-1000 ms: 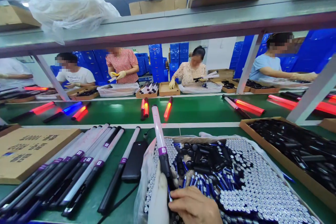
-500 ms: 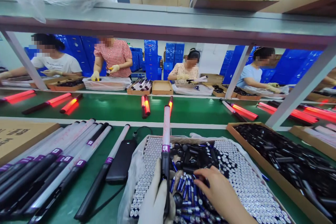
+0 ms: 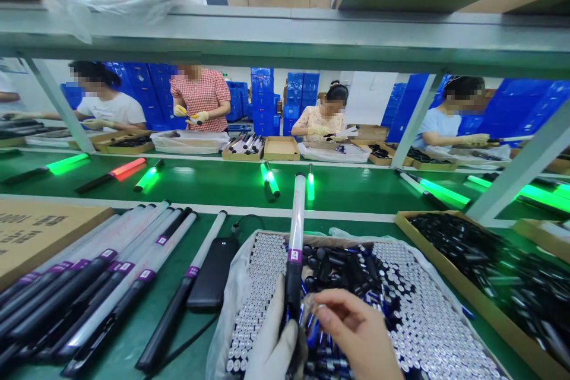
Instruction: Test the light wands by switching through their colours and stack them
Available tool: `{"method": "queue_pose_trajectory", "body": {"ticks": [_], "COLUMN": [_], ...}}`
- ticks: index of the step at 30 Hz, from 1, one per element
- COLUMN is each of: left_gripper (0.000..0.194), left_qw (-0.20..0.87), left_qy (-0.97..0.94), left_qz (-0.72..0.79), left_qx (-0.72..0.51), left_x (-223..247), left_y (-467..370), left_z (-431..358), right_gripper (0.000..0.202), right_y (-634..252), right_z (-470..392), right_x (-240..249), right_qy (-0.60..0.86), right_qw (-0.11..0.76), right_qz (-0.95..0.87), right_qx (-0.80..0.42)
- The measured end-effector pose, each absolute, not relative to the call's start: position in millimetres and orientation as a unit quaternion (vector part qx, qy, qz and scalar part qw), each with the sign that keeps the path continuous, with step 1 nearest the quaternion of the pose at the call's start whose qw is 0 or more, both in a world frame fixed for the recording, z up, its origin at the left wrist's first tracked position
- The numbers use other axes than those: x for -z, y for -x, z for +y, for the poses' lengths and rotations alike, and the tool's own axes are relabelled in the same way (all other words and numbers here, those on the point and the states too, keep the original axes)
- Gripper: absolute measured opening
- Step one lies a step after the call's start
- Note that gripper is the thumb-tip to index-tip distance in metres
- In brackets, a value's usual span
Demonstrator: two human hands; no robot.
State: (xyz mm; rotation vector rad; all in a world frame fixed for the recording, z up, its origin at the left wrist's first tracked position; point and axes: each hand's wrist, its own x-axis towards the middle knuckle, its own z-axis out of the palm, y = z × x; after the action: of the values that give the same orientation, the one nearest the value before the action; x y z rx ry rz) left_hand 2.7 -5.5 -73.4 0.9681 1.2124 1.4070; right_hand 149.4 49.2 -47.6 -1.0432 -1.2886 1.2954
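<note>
My left hand (image 3: pixel 270 338), in a white glove, is closed around the black handle of a light stick (image 3: pixel 297 222). The stick is held upright, tilted slightly right, with a clear tube and a purple band. My bare right hand (image 3: pixel 356 326) is beside the handle, its thumb and forefinger pinched; what lies between them is blurred. Under both hands is a plastic-lined tray (image 3: pixel 218 314). It holds many batteries (image 3: pixel 427 314) packed on end at both sides, loose blue batteries (image 3: pixel 327 347) in the middle, and small black parts (image 3: pixel 333 267) behind those.
At left lie several light sticks (image 3: pixel 102 273), a black power bank (image 3: pixel 214 276) with a cable, and a cardboard box (image 3: pixel 48 231). A carton of black parts (image 3: pixel 472 249) stands at right. Lit sticks lie on the green belt (image 3: pixel 209 181); co-workers sit beyond. A shelf (image 3: pixel 276 27) crosses overhead.
My right hand has moved from the loose batteries and black parts left to the stick's handle. Most lit sticks on the belt have turned from red to green. The view has shifted slightly.
</note>
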Motion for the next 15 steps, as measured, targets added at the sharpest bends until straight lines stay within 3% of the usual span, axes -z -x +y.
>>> {"method": "queue_pose_trajectory", "body": {"ticks": [5,15], "left_gripper": [0.046,0.049], "left_qw": [0.464,0.457], "left_qy": [-0.430,-0.415], "left_qz": [0.526,0.554], "left_qx": [-0.569,-0.559], "left_x": [81.3,97.5], "left_y": [-0.2,-9.9], "left_z": [4.5,10.3], "right_gripper": [0.034,0.032], "right_y": [-114.4,-118.0], "right_z": [48.2,53.0], "right_x": [64.8,73.3], "right_qy": [0.334,0.316], "right_qw": [0.514,0.542], "right_qz": [-0.447,-0.353], "right_qx": [-0.651,-0.694]}}
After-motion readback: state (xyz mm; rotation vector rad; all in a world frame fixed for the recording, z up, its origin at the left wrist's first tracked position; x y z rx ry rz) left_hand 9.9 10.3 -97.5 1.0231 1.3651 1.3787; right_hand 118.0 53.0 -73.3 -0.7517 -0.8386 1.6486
